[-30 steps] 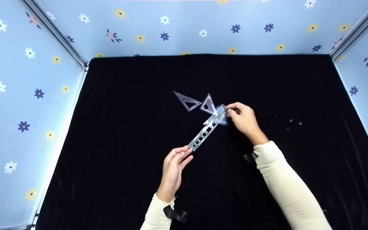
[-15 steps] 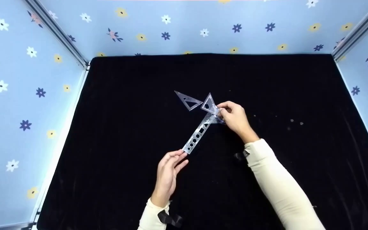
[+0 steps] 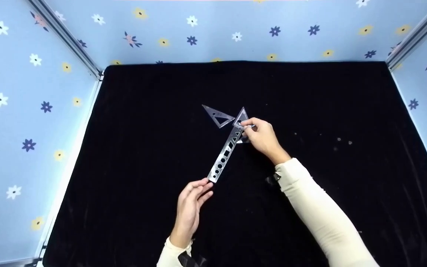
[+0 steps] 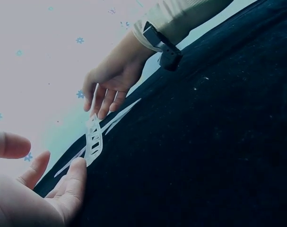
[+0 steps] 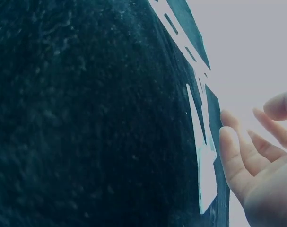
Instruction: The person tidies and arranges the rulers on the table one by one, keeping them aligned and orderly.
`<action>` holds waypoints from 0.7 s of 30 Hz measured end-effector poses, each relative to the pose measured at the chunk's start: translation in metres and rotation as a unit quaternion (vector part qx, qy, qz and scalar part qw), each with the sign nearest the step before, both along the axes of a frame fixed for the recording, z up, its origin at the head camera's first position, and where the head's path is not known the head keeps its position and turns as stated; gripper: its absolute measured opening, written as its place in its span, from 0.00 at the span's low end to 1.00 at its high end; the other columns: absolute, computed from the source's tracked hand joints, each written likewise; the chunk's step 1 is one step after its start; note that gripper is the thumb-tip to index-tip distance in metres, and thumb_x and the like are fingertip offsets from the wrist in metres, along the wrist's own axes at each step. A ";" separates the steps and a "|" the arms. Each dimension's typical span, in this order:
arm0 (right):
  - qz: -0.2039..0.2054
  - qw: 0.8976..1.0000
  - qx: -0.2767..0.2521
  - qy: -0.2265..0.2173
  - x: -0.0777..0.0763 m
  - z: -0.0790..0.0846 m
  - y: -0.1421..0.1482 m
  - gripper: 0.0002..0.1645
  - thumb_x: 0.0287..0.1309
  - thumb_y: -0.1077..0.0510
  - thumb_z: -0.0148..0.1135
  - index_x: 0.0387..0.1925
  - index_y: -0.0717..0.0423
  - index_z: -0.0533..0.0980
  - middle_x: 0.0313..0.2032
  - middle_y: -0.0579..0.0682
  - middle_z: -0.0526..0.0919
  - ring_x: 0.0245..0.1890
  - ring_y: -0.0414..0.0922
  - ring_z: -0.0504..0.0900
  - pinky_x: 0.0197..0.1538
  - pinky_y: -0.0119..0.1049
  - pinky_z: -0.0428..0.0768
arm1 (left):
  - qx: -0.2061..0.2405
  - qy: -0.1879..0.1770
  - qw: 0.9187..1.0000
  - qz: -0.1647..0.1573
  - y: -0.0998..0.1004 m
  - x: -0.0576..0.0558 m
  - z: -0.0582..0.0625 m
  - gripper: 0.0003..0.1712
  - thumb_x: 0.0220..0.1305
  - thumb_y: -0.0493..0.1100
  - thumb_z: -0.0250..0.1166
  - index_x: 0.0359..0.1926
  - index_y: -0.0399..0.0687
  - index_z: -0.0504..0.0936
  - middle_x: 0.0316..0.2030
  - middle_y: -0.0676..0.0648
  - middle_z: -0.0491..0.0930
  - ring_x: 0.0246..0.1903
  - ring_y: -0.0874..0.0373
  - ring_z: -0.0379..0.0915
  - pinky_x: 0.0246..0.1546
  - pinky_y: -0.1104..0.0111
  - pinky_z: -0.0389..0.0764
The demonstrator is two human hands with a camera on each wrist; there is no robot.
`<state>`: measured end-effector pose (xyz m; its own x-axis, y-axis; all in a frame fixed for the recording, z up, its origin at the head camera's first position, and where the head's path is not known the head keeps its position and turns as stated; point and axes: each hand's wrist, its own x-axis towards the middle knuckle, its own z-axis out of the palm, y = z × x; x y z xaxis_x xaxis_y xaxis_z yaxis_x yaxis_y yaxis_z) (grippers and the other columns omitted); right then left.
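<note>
A clear ruler [image 3: 222, 159] with a row of cut-out shapes slants across the middle in the head view. My left hand [image 3: 189, 207] is at its near end, the fingertips meeting the ruler's corner. At the far end my right hand [image 3: 260, 137] grips it between thumb and finger. Two clear set squares, one at the left [image 3: 219, 116] and one beside the right fingers [image 3: 241, 115], lie beyond the ruler. Part of a bluish clear piece [image 3: 243, 140] shows under the right hand; its shape is mostly hidden. In the left wrist view the ruler [image 4: 93, 139] spans between both hands.
A black cloth [image 3: 143, 148] covers the table. Blue flowered panels [image 3: 213, 33] enclose its back and both sides. A few tiny pale specks [image 3: 339, 140] lie on the cloth at the right.
Both hands and the ruler have shifted left and toward the near edge. The ruler stands steeper, and its far end has come nearer the right-hand set square. The two set squares stay put.
</note>
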<state>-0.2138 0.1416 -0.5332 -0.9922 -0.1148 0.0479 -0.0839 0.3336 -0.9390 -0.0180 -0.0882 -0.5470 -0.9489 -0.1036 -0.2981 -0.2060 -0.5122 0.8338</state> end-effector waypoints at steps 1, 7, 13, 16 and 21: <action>0.002 1.000 0.001 -0.001 0.000 0.000 -0.001 0.13 0.61 0.68 0.54 0.42 0.65 0.83 0.32 0.62 0.86 0.33 0.57 0.86 0.28 0.30 0.81 | -0.001 0.000 1.000 0.001 0.000 0.001 0.000 0.15 0.69 0.30 0.53 0.51 0.22 0.75 0.57 0.30 0.74 0.54 0.41 0.78 0.55 0.53 0.79; 0.007 1.000 0.006 0.000 0.000 -0.001 -0.006 0.13 0.62 0.68 0.55 0.42 0.63 0.84 0.34 0.59 0.86 0.33 0.55 0.86 0.28 0.30 0.81 | -0.010 0.001 1.000 0.002 0.000 0.007 0.001 0.14 0.69 0.29 0.53 0.51 0.22 0.75 0.56 0.29 0.75 0.54 0.39 0.77 0.55 0.54 0.79; 0.021 1.000 0.013 0.011 -0.003 -0.002 -0.015 0.13 0.61 0.69 0.55 0.41 0.64 0.84 0.38 0.57 0.87 0.31 0.50 0.86 0.29 0.31 0.82 | -0.016 -0.003 1.000 -0.003 0.001 0.011 0.002 0.14 0.68 0.29 0.53 0.51 0.21 0.75 0.56 0.29 0.75 0.54 0.41 0.78 0.56 0.54 0.79; 0.030 0.999 0.031 0.016 -0.003 -0.004 -0.020 0.13 0.60 0.68 0.55 0.40 0.64 0.84 0.45 0.54 0.87 0.31 0.45 0.86 0.31 0.29 0.82 | -0.021 -0.007 1.000 -0.008 0.002 0.013 0.002 0.14 0.69 0.30 0.53 0.50 0.22 0.75 0.57 0.30 0.74 0.54 0.42 0.78 0.56 0.55 0.79; 0.046 0.998 0.037 0.010 0.000 -0.007 -0.028 0.12 0.60 0.68 0.55 0.40 0.64 0.84 0.50 0.55 0.85 0.31 0.44 0.85 0.33 0.30 0.82 | -0.026 -0.014 0.999 -0.014 0.000 0.020 0.002 0.13 0.69 0.30 0.53 0.49 0.23 0.75 0.57 0.30 0.74 0.54 0.42 0.78 0.56 0.55 0.79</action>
